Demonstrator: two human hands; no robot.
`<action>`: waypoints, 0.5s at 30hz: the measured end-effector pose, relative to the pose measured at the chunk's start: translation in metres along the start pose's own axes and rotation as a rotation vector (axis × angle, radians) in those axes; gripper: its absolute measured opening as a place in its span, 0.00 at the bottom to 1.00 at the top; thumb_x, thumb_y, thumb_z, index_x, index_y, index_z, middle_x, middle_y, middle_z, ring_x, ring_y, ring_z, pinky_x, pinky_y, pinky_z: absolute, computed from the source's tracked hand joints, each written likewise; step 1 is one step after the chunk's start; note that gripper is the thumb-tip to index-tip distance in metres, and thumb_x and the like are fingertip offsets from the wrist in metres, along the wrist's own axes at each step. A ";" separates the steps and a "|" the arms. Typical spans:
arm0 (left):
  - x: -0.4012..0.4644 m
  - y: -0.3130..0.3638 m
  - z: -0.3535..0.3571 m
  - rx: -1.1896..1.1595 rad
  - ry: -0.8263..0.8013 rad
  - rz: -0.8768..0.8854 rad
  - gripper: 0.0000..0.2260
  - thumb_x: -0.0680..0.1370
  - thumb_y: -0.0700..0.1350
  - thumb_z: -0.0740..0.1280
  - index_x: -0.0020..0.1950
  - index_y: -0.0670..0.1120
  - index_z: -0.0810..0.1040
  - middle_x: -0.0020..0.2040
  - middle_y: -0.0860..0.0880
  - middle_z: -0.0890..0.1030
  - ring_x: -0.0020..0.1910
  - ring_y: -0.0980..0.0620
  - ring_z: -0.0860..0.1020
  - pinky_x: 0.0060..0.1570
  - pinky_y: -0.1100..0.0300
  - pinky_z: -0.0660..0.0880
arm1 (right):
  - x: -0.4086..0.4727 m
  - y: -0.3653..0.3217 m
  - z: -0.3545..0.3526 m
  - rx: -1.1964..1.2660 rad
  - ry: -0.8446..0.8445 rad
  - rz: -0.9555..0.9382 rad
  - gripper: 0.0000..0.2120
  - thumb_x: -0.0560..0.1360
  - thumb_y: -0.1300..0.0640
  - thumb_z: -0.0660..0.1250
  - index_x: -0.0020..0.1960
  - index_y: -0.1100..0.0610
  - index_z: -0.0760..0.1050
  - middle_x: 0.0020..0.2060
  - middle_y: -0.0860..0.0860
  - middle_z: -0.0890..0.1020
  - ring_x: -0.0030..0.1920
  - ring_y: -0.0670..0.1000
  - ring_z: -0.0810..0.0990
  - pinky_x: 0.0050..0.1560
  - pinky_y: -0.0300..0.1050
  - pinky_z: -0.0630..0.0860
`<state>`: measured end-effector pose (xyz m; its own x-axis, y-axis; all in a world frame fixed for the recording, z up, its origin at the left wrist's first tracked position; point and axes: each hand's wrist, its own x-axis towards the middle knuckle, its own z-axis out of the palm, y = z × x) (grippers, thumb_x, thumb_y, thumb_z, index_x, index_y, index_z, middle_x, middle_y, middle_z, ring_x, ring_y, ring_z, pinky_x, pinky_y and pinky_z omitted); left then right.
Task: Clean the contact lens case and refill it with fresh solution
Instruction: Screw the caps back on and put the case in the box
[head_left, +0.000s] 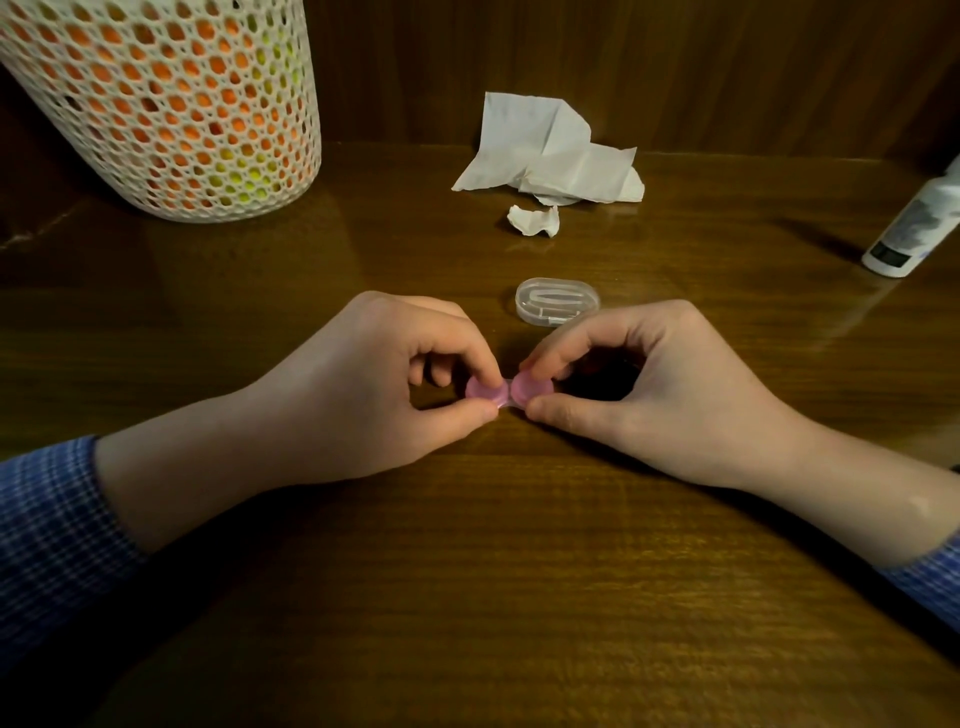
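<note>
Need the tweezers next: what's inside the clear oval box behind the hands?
Through the clear oval box lid, a pale tweezer-like tool shows lying lengthwise. Its near edge is covered by the right hand, so anything else inside cannot be told.

It looks like a home: a dark wooden desk (519, 571) against wood panelling (675, 62), with a mesh basket (171, 114) and crumpled tissue (550, 150).

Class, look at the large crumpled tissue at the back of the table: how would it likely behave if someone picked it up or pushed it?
The crumpled tissue looks thin and creased, so it would probably flop rather than hold shape. It likely weighs very little, so a push should slide it easily.
</note>
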<state>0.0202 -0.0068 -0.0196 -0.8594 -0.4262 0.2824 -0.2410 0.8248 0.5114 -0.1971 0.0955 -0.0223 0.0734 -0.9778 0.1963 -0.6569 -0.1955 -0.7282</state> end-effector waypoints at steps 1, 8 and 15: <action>0.000 0.000 0.000 0.003 0.002 -0.001 0.08 0.74 0.52 0.73 0.52 0.55 0.85 0.47 0.57 0.83 0.45 0.53 0.82 0.38 0.54 0.79 | 0.000 0.000 0.000 -0.003 0.001 0.001 0.08 0.69 0.49 0.77 0.48 0.46 0.86 0.46 0.41 0.87 0.51 0.45 0.85 0.54 0.46 0.82; 0.000 0.001 0.000 0.015 0.003 -0.011 0.08 0.73 0.52 0.73 0.51 0.55 0.85 0.47 0.58 0.83 0.45 0.53 0.82 0.39 0.54 0.80 | 0.000 -0.003 0.004 -0.055 0.044 -0.023 0.08 0.68 0.45 0.76 0.45 0.46 0.85 0.43 0.41 0.86 0.49 0.44 0.84 0.51 0.44 0.82; 0.000 0.003 0.000 0.003 -0.007 -0.035 0.08 0.73 0.53 0.72 0.51 0.56 0.85 0.47 0.58 0.83 0.46 0.54 0.82 0.40 0.55 0.81 | -0.001 -0.002 0.001 -0.036 -0.004 -0.066 0.03 0.72 0.59 0.77 0.43 0.51 0.86 0.51 0.41 0.86 0.57 0.37 0.82 0.61 0.33 0.75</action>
<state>0.0193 -0.0048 -0.0178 -0.8537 -0.4521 0.2583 -0.2723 0.8104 0.5187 -0.1955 0.0962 -0.0218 0.1203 -0.9633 0.2401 -0.6774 -0.2564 -0.6895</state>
